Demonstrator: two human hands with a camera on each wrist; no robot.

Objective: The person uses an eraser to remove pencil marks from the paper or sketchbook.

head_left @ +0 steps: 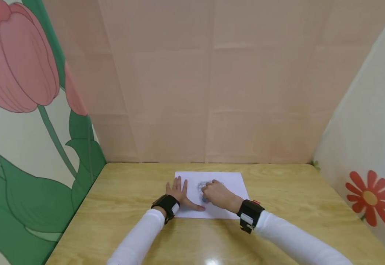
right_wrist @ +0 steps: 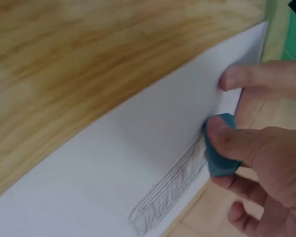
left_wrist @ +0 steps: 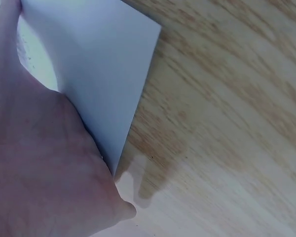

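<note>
A white sheet of paper (head_left: 227,182) lies on the wooden table (head_left: 129,191), with grey pencil scribble (right_wrist: 167,190) on it. My left hand (head_left: 178,193) lies flat on the sheet's left edge, fingers spread, pressing it down; the left wrist view shows the palm (left_wrist: 44,168) on the paper (left_wrist: 98,74). My right hand (head_left: 216,193) pinches a blue eraser (right_wrist: 219,148) between thumb and fingers and holds it against the paper (right_wrist: 138,143) at the scribble.
The table is boxed in by a pink back wall (head_left: 212,81), a tulip-painted panel (head_left: 23,110) on the left and a white panel with a red flower (head_left: 374,198) on the right. Both wrists wear black camera bands (head_left: 250,215).
</note>
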